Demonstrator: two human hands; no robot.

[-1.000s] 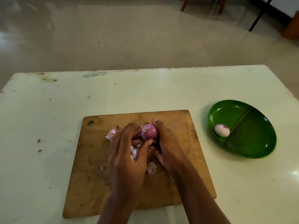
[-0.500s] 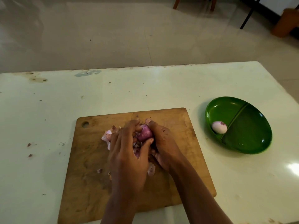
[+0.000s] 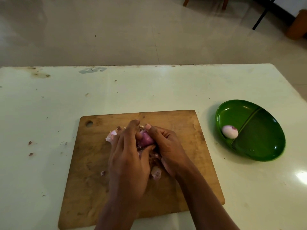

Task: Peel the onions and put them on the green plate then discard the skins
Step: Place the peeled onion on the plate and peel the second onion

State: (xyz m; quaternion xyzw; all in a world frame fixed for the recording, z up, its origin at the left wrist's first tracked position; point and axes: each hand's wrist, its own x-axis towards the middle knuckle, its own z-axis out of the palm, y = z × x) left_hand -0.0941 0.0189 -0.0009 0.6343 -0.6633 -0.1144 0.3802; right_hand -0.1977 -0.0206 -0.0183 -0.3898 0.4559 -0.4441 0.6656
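Note:
A purple onion (image 3: pixel 145 139) is held between both hands over the wooden cutting board (image 3: pixel 182 130). My left hand (image 3: pixel 127 156) curls around it from the left, with the thumb under it. My right hand (image 3: pixel 167 146) grips it from the right, thumb on top. Pale pink onion skins (image 3: pixel 110 136) lie on the board beside and beneath the hands, partly hidden. A peeled, pale onion (image 3: pixel 230 131) rests in the left section of the divided green plate (image 3: pixel 259 143) at the right.
The pale table (image 3: pixel 49 130) carries small skin scraps (image 3: pixel 30 143) at the left. Its far edge meets a tiled floor. Chair legs (image 3: pixel 206 2) and a brown bin (image 3: pixel 297 25) stand beyond the table at the upper right.
Both hands have closed more tightly around the onion, and it shows less between the fingers than before. The camera view has shifted slightly.

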